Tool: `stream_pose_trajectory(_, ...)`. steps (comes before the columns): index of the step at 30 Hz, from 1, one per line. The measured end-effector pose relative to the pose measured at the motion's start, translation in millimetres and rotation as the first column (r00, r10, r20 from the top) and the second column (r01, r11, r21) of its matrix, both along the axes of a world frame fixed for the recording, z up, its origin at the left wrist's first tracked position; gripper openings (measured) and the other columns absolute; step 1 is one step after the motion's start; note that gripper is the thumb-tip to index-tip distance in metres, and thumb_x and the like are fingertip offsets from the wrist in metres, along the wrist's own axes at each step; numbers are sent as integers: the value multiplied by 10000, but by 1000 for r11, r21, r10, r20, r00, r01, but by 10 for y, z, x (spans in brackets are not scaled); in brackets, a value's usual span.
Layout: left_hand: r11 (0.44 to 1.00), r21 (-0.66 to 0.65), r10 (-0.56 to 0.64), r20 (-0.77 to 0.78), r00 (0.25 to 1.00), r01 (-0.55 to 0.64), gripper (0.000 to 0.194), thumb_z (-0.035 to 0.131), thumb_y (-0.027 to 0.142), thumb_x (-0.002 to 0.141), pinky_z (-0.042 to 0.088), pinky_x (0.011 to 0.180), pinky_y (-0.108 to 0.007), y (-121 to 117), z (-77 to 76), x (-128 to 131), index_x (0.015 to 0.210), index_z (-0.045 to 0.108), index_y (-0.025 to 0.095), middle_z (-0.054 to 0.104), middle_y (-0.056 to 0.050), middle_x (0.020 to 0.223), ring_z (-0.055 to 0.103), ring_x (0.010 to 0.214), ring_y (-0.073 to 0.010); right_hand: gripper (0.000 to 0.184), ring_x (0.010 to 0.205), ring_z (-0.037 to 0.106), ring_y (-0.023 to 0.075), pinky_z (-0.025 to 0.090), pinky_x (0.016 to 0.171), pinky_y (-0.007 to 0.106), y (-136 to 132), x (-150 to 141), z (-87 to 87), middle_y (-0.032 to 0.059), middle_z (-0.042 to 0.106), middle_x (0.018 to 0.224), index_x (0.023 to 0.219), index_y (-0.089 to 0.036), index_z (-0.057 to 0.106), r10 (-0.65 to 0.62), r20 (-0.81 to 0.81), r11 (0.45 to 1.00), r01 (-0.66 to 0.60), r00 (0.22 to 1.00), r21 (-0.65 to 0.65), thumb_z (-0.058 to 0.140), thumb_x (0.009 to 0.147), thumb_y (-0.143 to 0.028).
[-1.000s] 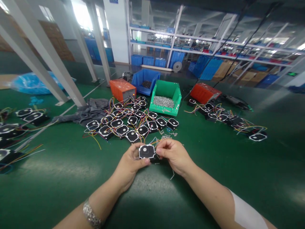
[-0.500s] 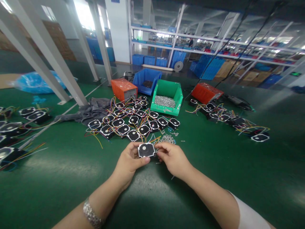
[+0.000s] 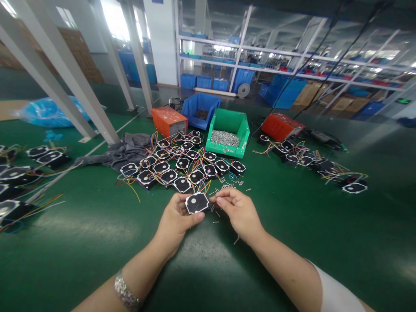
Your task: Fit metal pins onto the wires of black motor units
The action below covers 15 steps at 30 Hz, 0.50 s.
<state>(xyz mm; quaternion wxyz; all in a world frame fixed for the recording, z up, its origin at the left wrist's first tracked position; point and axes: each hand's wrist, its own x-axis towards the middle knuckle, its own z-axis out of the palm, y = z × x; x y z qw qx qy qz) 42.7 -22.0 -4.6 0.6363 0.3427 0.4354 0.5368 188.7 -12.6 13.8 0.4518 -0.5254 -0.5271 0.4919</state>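
In the head view my left hand grips a small black motor by its left side, thumb along the near edge. The motor has a white-edged top face with a pale round centre, and coloured wires run from its far side. My right hand is closed in a pinch just off the motor's right corner. Whatever is between its fingertips is too small to make out. Loose screws lie on the green surface under and beyond the right hand.
Beyond my hands lies a cluster of wired motors. Behind stand a green bin of small metal parts, a blue bin and an orange box. More motors lie at right, with a second orange box. A grey cloth is at left.
The motor has tilted and shifted slightly left in my left hand. My right fingertips have come a little away from its corner, and more loose screws show beside them.
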Motion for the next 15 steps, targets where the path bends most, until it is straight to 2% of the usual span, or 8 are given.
stream_pose_trajectory(5,1000,4,-23,1,1000,23,424,716,114,465,403,567,-217,-6,-5,8,797,457,162,603,6,708,544,612,-106,96,471,491,87,408,487,224,-7,-1,2,-21,566,556,653,-148,597,28,-23,998,-29,999,-51,627,585,-209)
stream_pose_trajectory(9,999,11,-34,21,999,34,416,715,113,473,403,566,-215,-12,-17,13,792,453,164,597,17,699,539,605,-99,38,512,521,103,425,514,230,-10,-18,10,-9,581,564,638,-145,603,13,159,1000,-15,987,12,606,607,-164)
stream_pose_trajectory(12,999,24,-42,42,998,42,410,712,103,487,403,582,-211,-10,-38,12,797,450,161,595,19,704,535,613,-90,21,569,543,123,440,550,249,-33,-27,-23,17,599,617,636,-142,607,-53,336,977,-21,941,211,586,641,-144)
stream_pose_trajectory(13,999,27,-46,50,998,45,405,709,99,495,403,591,-209,-9,-46,10,800,449,160,596,17,714,534,625,-88,40,598,547,133,443,574,262,-45,-27,-40,28,603,638,645,-142,613,-86,400,947,-50,913,317,575,660,-144)
stream_pose_trajectory(15,998,27,-54,82,995,52,390,698,91,517,403,606,-205,-5,-58,4,809,449,161,595,14,731,532,649,-85,94,657,546,149,441,626,289,-72,-25,-71,48,610,681,696,-142,630,-150,510,843,-160,847,514,537,706,-147)
